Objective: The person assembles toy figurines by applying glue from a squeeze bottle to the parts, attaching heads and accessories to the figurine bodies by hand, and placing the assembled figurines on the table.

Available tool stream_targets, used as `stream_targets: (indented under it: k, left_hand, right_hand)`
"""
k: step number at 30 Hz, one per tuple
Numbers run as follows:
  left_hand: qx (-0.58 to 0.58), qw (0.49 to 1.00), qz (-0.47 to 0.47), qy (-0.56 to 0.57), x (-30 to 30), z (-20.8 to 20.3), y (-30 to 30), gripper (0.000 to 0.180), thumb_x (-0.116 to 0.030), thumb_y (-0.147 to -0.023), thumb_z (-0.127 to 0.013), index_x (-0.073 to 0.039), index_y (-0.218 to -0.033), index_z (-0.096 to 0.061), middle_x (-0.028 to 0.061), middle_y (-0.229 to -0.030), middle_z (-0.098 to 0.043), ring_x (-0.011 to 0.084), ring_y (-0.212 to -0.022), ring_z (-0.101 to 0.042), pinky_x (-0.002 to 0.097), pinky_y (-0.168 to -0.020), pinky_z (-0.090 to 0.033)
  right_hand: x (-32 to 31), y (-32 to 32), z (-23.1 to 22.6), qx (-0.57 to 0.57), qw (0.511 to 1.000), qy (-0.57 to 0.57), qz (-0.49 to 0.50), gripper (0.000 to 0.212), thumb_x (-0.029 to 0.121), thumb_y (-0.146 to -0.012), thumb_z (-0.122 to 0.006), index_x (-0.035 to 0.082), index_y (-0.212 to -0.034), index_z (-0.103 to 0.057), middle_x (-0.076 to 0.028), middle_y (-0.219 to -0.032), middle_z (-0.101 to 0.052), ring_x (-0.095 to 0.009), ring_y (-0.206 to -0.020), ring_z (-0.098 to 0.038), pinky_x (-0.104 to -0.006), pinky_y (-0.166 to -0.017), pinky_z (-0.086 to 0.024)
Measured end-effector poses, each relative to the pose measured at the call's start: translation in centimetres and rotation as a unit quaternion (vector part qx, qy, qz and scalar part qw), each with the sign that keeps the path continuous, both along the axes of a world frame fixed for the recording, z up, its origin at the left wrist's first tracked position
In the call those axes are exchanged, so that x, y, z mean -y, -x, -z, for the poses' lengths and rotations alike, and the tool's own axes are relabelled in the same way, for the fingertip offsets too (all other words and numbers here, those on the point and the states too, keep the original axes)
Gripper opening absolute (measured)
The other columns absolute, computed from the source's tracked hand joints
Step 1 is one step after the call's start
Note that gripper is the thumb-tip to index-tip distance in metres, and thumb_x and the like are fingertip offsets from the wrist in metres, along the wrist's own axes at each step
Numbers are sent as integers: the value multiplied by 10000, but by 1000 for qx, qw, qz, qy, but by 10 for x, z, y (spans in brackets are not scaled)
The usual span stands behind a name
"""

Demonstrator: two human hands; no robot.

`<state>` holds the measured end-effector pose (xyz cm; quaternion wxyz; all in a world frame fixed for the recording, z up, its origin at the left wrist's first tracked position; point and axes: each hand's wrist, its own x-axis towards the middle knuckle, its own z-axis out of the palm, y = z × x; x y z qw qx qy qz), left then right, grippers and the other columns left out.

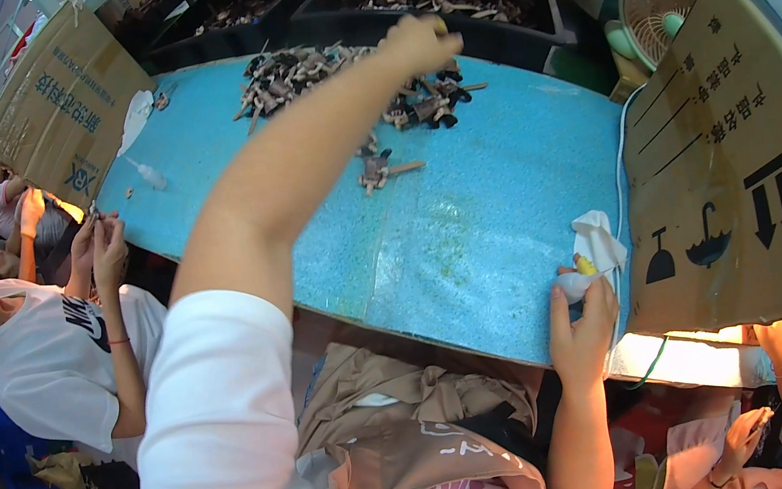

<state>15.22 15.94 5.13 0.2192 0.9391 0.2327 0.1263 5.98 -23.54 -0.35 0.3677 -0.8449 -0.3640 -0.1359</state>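
My left arm stretches across the table to its far side. There my left hand [420, 44] is closed, at the near rim of a black bin [481, 34]; whatever its fingers may hold is hidden. Below it lies a pile of small figurines [291, 79] in grey, black and skin tones, with thin light-brown sticks. One figurine [380, 171] lies apart, nearer to me. At the table's right front edge my right hand [585, 327] is closed around a small white squeeze bottle [574, 286] with a yellow tip. Crumpled white tissue [597, 239] touches the bottle.
Upright cardboard panels [723, 164] border the blue table [470, 233] at right and left. A second black bin [226, 16] of parts stands far left. A small clear bottle [148, 175] lies left. A fan [662, 17] stands far right. Co-workers sit at both sides.
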Motion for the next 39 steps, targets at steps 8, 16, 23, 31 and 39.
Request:
stream_targets:
  k: [8,16,23,31,39]
  left_hand:
    - [-152,966,43,-205,65,16,35,613,-595,-767,-513,-236,-1263,-476,116,-1324,-393,386,-1261,-278,599,-1002,-170]
    - [-93,944,207,-240,91,20,147,520,-423,-739,-607,-186,-1192,-513,110,-1342,-376,400,-1300,-207,583,-1027,-142]
    - [76,941,200,-264,119,36,173,313,-75,-751,-636,-84,-1055,-562,115,-1254,-452,379,-1191,-385,473,-955,-324]
    - [80,983,104,-127,119,6,224,438,-100,-741,-659,-41,-1146,-501,164,-1150,-475,332,-994,-503,350,-801,-435]
    - [-22,1000,15,-10,126,27,282,624,-140,-727,-696,-43,-1275,-414,146,-1082,-470,232,-884,-503,304,-744,-435]
  right_hand:
    - [7,2,-1,-21,1000,6,-1,336,89,-769,-589,-12,-1083,-527,-101,-1000,-618,-305,-1007,-496,-408,-907,-308]
    - [8,0,2,-25,1000,0,-9,345,44,-759,-593,-16,-1089,-514,-104,-988,-605,-294,-1002,-507,-390,-891,-329]
    - [10,5,6,-93,987,-128,-33,267,3,-826,-545,-70,-1075,-480,-181,-1019,-583,-260,-944,-549,-337,-839,-411]
    - [42,23,5,-224,947,-230,-11,518,-22,-818,-532,-45,-1276,-290,-175,-1044,-565,-176,-914,-531,-283,-814,-414]
    - [41,43,5,-282,917,-277,-50,499,15,-816,-563,-5,-1237,-296,-205,-1018,-568,-186,-881,-539,-289,-804,-412]
